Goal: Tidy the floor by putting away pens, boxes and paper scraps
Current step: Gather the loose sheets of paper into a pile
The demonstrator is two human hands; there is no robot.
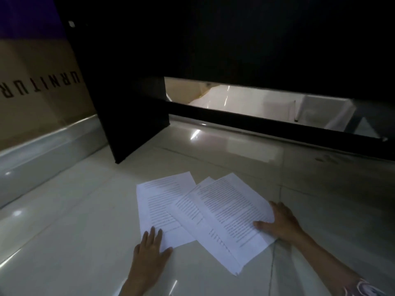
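Note:
Several printed white paper sheets (198, 214) lie fanned out and overlapping on the glossy tiled floor (74, 231). My left hand (149, 251) rests flat on the near corner of the left sheet, fingers straight. My right hand (280, 221) lies at the right edge of the top sheet, thumb on the paper and fingers along its edge; whether they curl under the sheet is not clear.
A black desk panel (132, 103) stands on the floor just beyond the papers, with a dark crossbar (267, 122) low to the right. A brown cardboard box (38, 86) with printed letters leans at the left wall. White material (235, 101) shows behind the crossbar.

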